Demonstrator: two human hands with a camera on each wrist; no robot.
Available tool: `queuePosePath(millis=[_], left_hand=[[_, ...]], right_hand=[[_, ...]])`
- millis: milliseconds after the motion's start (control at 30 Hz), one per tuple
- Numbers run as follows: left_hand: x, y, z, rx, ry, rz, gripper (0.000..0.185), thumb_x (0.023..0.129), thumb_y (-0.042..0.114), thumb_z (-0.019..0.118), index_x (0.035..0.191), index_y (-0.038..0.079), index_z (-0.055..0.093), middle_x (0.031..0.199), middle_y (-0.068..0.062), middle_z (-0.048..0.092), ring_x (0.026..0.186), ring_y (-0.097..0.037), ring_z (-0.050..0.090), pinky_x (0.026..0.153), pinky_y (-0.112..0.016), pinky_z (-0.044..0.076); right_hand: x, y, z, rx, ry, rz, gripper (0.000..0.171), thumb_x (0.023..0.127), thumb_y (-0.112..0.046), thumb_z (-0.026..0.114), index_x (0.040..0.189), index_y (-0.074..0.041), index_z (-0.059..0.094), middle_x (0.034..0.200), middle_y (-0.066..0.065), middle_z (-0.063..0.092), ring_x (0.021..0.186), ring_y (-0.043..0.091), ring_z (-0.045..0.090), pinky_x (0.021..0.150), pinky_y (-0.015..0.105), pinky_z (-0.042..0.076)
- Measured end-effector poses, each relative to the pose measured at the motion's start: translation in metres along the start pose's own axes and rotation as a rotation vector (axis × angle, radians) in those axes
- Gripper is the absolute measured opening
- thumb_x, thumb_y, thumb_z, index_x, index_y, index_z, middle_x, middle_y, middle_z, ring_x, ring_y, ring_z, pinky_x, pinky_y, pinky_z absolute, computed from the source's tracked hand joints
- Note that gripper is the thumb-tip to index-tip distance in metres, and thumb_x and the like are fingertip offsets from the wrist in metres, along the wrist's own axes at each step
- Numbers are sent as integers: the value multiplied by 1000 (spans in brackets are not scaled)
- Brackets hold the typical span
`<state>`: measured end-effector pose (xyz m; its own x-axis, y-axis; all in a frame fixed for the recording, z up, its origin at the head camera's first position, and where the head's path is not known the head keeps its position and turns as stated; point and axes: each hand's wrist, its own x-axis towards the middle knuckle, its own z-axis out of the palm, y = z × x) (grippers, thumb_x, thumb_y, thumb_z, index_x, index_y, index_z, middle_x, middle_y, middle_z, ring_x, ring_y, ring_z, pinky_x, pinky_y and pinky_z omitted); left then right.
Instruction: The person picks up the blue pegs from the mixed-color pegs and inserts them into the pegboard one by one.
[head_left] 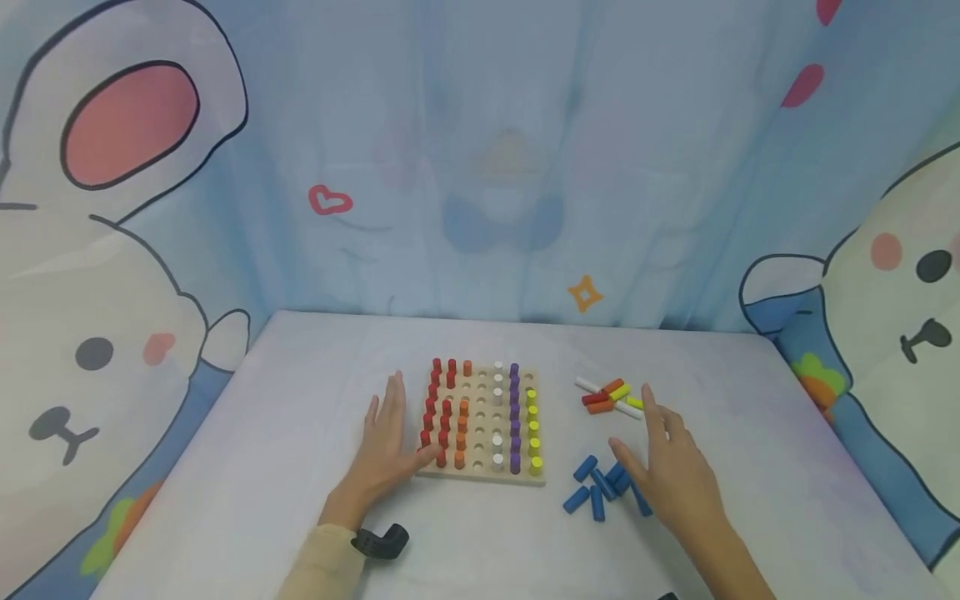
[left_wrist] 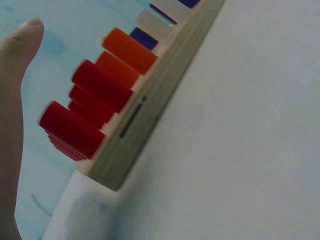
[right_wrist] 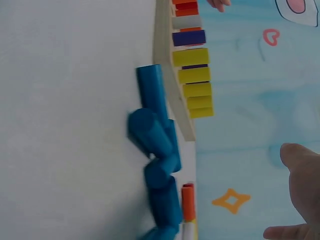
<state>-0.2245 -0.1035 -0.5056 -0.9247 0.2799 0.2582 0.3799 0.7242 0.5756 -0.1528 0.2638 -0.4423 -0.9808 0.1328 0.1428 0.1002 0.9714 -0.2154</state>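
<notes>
A wooden pegboard (head_left: 483, 473) lies mid-table with upright red pegs (head_left: 444, 412), orange, white, purple pegs (head_left: 514, 417) and yellow pegs (head_left: 534, 429) in its holes. My left hand (head_left: 386, 442) rests flat against the board's left edge, fingers straight; the left wrist view shows its thumb (left_wrist: 15, 100) beside the red pegs (left_wrist: 85, 107) and the board edge (left_wrist: 150, 105). My right hand (head_left: 667, 467) hovers with fingers spread and holds nothing, above a pile of loose blue pegs (head_left: 596, 487). The right wrist view shows those blue pegs (right_wrist: 155, 145) beside the board (right_wrist: 167, 70).
A small heap of loose red, orange, yellow and white pegs (head_left: 611, 396) lies right of the board, beyond my right hand. The pale table (head_left: 262, 467) is bordered by cartoon-printed fabric walls (head_left: 480, 167) at the back and both sides.
</notes>
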Motion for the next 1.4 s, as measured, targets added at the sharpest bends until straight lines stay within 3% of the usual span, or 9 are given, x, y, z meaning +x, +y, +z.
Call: queuePosePath(millis=[167, 333, 700, 933, 1267, 1400], left_hand=[[-5, -2, 7, 34, -19, 33, 113, 79, 59, 62, 153, 10, -8, 162, -5, -6, 150, -21, -1, 120, -51, -1], [-4, 1, 8, 40, -30, 61, 115, 77, 59, 63, 152, 12, -10, 162, -5, -8, 149, -20, -4, 120, -50, -3], [-4, 2, 12, 62, -66, 45, 117, 75, 63, 62, 152, 5, -4, 161, -1, -11, 149, -19, -5, 121, -48, -3], [-6, -1, 11, 64, -103, 23, 117, 76, 65, 61, 152, 5, -6, 161, -6, -8, 149, -22, -2, 121, -48, -3], [-7, -9, 13, 86, -94, 41, 121, 72, 68, 63, 152, 1, 2, 161, -11, 1, 149, -25, 3, 119, -53, 0], [-7, -10, 15, 87, -96, 41, 123, 70, 67, 65, 151, 0, 4, 161, -13, 3, 149, -27, 4, 119, -54, 0]], right_hand=[[-4, 3, 12, -8, -10, 1, 100, 87, -49, 63, 154, -14, -3, 134, 35, 38, 109, 50, 52, 85, 60, 50], [-2, 5, 16, -13, 56, -13, 99, 86, -45, 65, 154, -12, 0, 132, 35, 41, 106, 49, 53, 82, 58, 52], [16, 3, 11, 22, 81, -33, 97, 87, -42, 65, 154, -13, 0, 131, 33, 42, 113, 48, 51, 85, 58, 51], [31, -2, 1, 71, 115, -52, 91, 90, -42, 62, 154, -10, 6, 131, 32, 43, 115, 47, 50, 85, 58, 51], [54, -22, -12, 146, 51, -7, 85, 93, -51, 51, 153, -9, 9, 139, 32, 39, 126, 48, 42, 92, 62, 45], [61, -26, -16, 122, -30, -12, 77, 94, -48, 51, 151, -5, 20, 137, 31, 43, 123, 47, 45, 93, 61, 46]])
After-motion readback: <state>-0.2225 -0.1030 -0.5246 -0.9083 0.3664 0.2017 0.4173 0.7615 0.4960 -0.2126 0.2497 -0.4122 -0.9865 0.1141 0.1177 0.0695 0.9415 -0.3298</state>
